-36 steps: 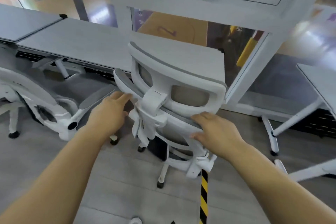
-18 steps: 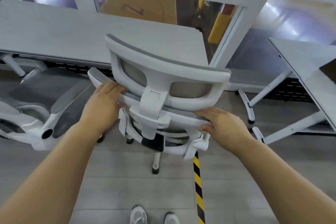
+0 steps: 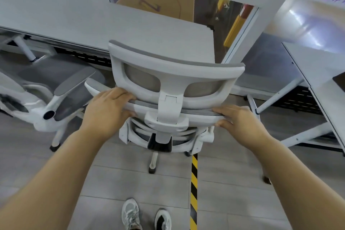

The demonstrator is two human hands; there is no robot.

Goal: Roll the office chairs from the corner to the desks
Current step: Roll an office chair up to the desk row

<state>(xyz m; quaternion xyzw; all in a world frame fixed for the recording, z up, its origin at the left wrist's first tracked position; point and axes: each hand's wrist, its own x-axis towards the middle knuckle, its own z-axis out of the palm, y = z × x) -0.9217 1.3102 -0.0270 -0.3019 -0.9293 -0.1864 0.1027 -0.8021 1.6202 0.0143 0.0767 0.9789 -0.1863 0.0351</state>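
Observation:
A white office chair (image 3: pixel 173 73) with grey mesh stands in front of me, its back toward me and its headrest at the near edge of a long white desk (image 3: pixel 78 18). My left hand (image 3: pixel 106 106) grips the top rim of the backrest on the left. My right hand (image 3: pixel 237 119) grips the same rim on the right. The seat is hidden behind the backrest; one white leg with a black caster (image 3: pixel 152 170) shows below.
A second white and grey chair (image 3: pixel 50 97) stands at the same desk on the left, close to my left hand. Another white desk (image 3: pixel 317 73) with angled legs is on the right. A yellow-black tape line (image 3: pixel 194 183) runs along the grey floor by my shoes (image 3: pixel 145 214).
The chair has rolled forward to the desk edge and turned square to it. I have stepped in behind it, and both hands kept hold of the backrest rim.

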